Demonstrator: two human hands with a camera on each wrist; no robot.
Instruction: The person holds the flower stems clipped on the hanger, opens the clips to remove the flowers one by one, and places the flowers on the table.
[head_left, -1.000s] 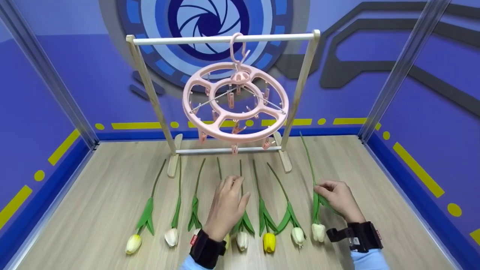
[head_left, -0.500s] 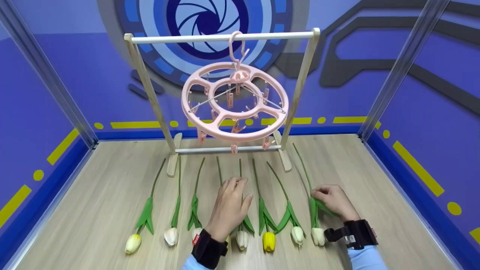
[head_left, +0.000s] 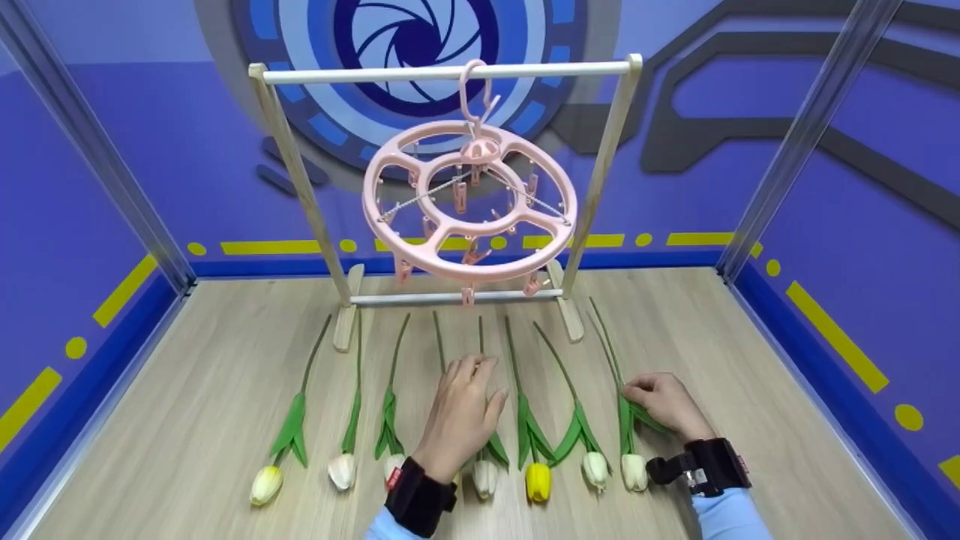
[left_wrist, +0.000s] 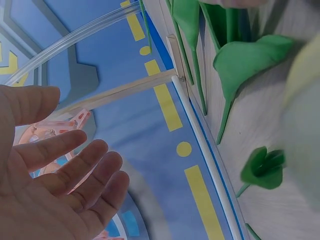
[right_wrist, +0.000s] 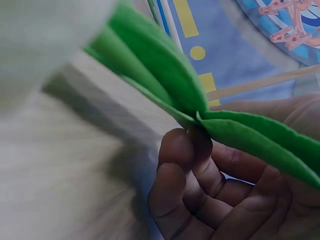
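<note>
At the right end of a row of artificial tulips, my right hand point(head_left: 671, 405) pinches a cream-white tulip point(head_left: 634, 472) by its stem where the leaves begin. The right wrist view shows thumb and curled fingers point(right_wrist: 175, 147) at the base of the green leaves point(right_wrist: 155, 65). My left hand point(head_left: 459, 420) is over the middle of the row, covering part of a white tulip point(head_left: 485, 478) and its neighbour. Its fingers are spread and relaxed in the left wrist view, with nothing in the palm point(left_wrist: 50, 185). A yellow tulip point(head_left: 538, 482) and a pale tulip point(head_left: 595, 471) lie between the hands.
Behind the row, a wooden rack point(head_left: 600, 180) bears a pink round clip hanger point(head_left: 469, 266) with several dangling clips. More tulips lie leftward, including a white one point(head_left: 342, 472) and a pale yellow one point(head_left: 266, 486). Blue printed walls point(head_left: 862, 247) enclose the table point(head_left: 187, 420).
The right hand has drawn the rightmost tulip slightly left and toward me; its stem tip has come down nearer the other stems. The left hand has barely moved.
</note>
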